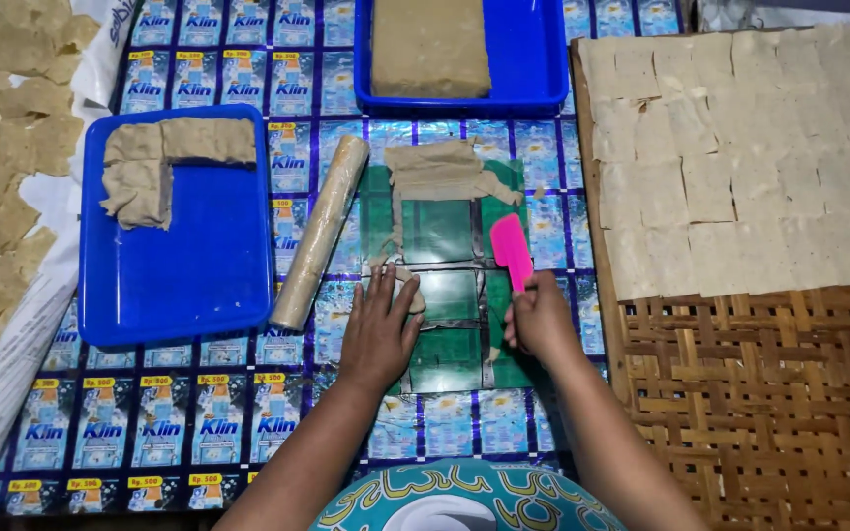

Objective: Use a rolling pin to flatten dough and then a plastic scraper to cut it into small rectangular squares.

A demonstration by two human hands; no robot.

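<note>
Your right hand [540, 320] is closed round a pink spatula [512, 251], blade on the green mat [445, 295]. Your left hand [379, 329], fingers spread flat, presses a dough scrap [407, 285] at the mat's left edge, w/ a wrapped rolling pin [319, 231] just beside.

Your pink scraper [511, 250] stands blade up over the green mat [442, 233]. A thin tan dough piece [407, 288] lies flat at the mat's left edge, partly hidden.
</note>
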